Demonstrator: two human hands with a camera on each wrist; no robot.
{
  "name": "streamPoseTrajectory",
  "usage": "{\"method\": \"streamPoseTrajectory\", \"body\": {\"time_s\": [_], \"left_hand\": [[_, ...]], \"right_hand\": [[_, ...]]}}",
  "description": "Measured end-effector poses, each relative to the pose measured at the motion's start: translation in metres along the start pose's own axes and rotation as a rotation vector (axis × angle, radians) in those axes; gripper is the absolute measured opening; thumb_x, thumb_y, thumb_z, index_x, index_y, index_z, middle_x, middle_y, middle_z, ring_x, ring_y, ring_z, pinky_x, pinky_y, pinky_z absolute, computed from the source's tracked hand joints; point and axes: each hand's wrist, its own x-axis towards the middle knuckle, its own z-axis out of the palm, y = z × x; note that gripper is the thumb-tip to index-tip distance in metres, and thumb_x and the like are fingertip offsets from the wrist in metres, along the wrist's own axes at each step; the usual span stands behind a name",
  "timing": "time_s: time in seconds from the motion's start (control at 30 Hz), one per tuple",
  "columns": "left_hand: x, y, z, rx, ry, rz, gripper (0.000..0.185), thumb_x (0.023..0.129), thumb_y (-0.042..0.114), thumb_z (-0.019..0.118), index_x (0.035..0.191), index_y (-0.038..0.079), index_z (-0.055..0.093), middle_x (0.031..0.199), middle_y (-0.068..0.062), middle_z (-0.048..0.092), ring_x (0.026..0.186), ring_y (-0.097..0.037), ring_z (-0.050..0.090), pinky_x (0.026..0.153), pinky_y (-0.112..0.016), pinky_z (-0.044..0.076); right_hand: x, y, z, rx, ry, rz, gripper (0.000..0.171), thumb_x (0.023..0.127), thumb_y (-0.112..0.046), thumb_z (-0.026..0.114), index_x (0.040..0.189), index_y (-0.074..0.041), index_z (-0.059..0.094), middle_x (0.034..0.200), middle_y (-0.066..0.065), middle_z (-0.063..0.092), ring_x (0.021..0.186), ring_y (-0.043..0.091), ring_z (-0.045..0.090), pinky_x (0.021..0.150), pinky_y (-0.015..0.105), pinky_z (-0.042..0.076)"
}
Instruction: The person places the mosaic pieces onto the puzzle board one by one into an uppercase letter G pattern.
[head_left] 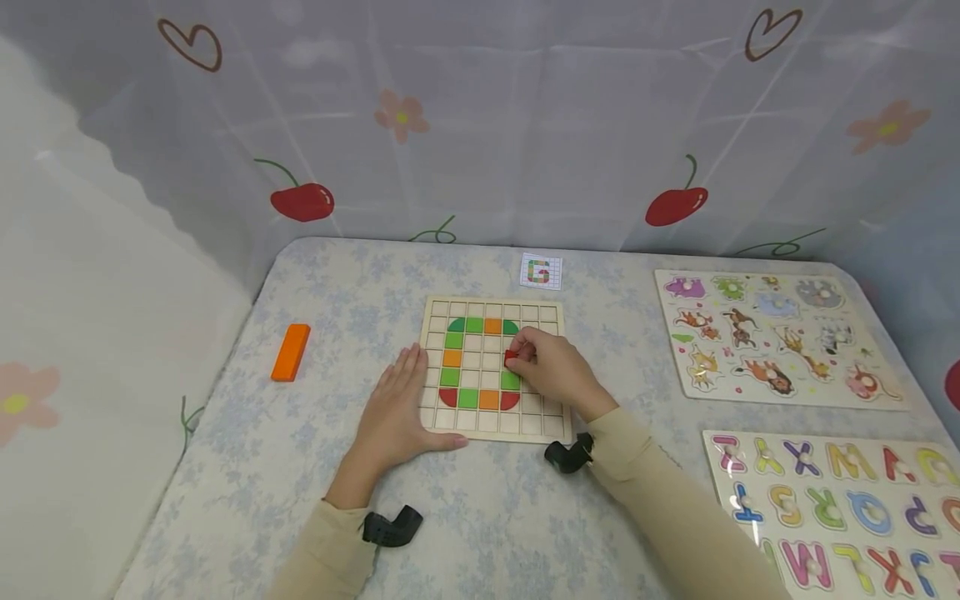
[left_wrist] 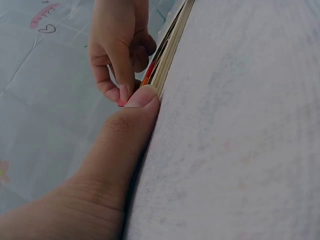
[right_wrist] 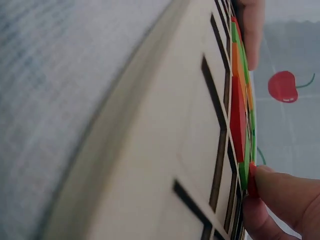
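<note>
A wooden grid board (head_left: 540,426) lies on the table, with green, orange and red tiles forming a rounded outline on it. My right hand (head_left: 557,367) pinches a small red tile (head_left: 510,357) between thumb and fingertips, at the outline's right side, just above a light green tile (head_left: 511,381). In the right wrist view the pinched red tile (right_wrist: 252,181) is tilted up at the grid. My left hand (head_left: 393,412) rests along the board's left edge with fingers extended; its thumb (left_wrist: 127,132) lies against the near edge.
A small pattern card (head_left: 542,272) lies behind the board. An orange block (head_left: 291,352) sits to the left. On the right are an animal puzzle board (head_left: 720,312) and a letter puzzle board (head_left: 731,512). A printed curtain (head_left: 510,167) hangs behind the table.
</note>
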Motion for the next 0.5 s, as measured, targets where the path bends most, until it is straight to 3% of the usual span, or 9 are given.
{"method": "streamPoseTrajectory", "body": {"time_s": [0.17, 0.5], "left_hand": [[0.0004, 0.0005, -0.0005, -0.004, -0.006, 0.0, 0.145, 0.058, 0.082, 0.074, 0.159, 0.005, 0.007, 0.168, -0.009, 0.004, 0.157, -0.025, 0.003, 0.127, -0.049, 0.012], [-0.0004, 0.0021, -0.0018, -0.004, -0.014, -0.009, 0.143, 0.058, 0.08, 0.076, 0.159, 0.005, 0.007, 0.168, -0.01, 0.005, 0.157, -0.026, 0.003, 0.126, -0.05, 0.012]], "right_hand": [[-0.0011, -0.0017, 0.0008, -0.01, -0.005, -0.018, 0.009, 0.094, -0.025, 0.069, 0.098, -0.02, 0.063, 0.08, -0.002, 0.059, 0.067, 0.016, 0.052, 0.061, 0.029, 0.043], [-0.0083, -0.0029, -0.0042, -0.113, -0.044, -0.089, 0.009, 0.095, -0.024, 0.067, 0.094, -0.018, 0.074, 0.092, -0.004, 0.061, 0.077, 0.014, 0.055, 0.071, 0.029, 0.048]]}}
